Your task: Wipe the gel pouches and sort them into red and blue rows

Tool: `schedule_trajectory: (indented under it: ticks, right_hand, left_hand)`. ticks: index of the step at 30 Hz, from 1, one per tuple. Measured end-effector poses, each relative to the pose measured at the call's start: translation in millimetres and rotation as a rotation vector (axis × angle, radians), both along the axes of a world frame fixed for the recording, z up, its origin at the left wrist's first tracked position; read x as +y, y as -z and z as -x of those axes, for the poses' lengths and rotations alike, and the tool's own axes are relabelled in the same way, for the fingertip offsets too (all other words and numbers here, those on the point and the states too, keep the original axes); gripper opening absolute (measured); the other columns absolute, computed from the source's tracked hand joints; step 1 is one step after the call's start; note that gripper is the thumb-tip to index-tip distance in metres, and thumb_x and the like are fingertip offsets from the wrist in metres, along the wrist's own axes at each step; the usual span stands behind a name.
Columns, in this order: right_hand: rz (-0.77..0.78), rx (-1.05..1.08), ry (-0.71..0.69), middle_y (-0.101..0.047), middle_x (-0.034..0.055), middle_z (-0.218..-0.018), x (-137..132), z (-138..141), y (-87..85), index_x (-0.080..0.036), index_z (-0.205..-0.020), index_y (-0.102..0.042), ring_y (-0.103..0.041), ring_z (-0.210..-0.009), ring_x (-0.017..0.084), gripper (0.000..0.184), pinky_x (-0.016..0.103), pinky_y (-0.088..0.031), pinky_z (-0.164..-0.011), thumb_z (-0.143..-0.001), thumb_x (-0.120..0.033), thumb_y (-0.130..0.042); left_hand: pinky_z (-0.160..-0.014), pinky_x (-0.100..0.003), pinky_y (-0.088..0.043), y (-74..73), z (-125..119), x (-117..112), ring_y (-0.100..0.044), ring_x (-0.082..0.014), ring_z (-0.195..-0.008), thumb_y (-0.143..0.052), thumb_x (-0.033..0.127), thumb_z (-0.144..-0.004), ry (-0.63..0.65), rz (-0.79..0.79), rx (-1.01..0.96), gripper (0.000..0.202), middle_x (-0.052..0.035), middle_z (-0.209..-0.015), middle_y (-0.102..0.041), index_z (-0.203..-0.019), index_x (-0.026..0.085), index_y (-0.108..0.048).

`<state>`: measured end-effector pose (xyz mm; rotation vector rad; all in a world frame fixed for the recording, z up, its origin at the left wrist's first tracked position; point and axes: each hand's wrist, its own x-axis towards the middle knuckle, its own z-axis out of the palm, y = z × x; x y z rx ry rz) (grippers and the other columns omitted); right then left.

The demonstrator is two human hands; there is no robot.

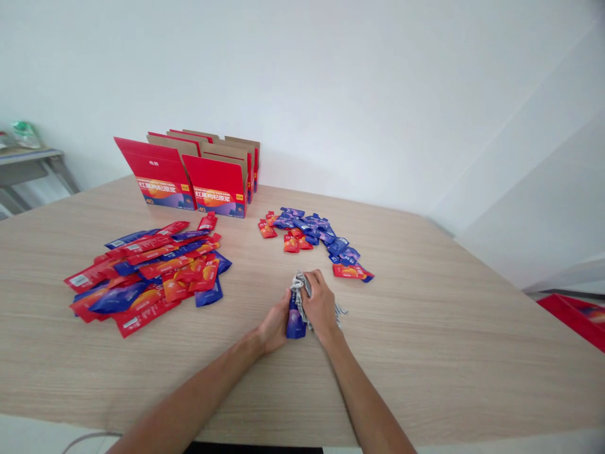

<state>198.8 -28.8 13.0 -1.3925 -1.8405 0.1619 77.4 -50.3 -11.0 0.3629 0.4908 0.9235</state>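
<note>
Both my hands meet at the middle of the wooden table point(425, 353). My right hand point(320, 307) is closed round a bundle of small sachets point(299, 285) with silver backs. My left hand point(274, 328) presses against the blue front of the bundle point(295, 323) from the left. A large heap of red and blue packets point(151, 271) lies to the left. A smaller scatter of blue and red sachets point(316, 239) lies just beyond my hands.
Several open red cartons point(198, 173) stand at the table's far edge near the white wall. A grey side table point(28, 157) is at the far left. A red tray or box point(574, 315) sits low at the right, off the table.
</note>
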Motion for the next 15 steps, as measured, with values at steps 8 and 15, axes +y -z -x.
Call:
schedule_trajectory:
  ticks: [8,15]
  right_hand:
    - [0.122,-0.178,-0.315,-0.066,0.0046,-0.112,-13,23,2.9,-0.025,-0.109,-0.068,-0.066,-0.099,0.021,0.026,0.028,-0.053,-0.083,-0.088,-0.011,-0.061]
    - [0.093,-0.160,-0.254,-0.065,0.0045,-0.111,-14,22,0.2,-0.026,-0.109,-0.068,-0.066,-0.097,0.021,0.025,0.028,-0.052,-0.078,-0.090,-0.012,-0.059]
  left_hand:
    - [-0.101,-0.038,-0.053,-8.9,31,22,-0.072,-0.0249,-0.111,-0.043,0.048,-0.104,-0.166,0.120,-0.109,0.048,-0.0117,-0.118,-0.076,-0.133,0.017,-0.065]
    - [-0.097,-0.035,-0.055,-9.5,29,19,-0.074,-0.0249,-0.105,-0.044,0.049,-0.104,-0.095,0.098,-0.059,0.049,-0.0127,-0.114,-0.077,-0.131,0.015,-0.066]
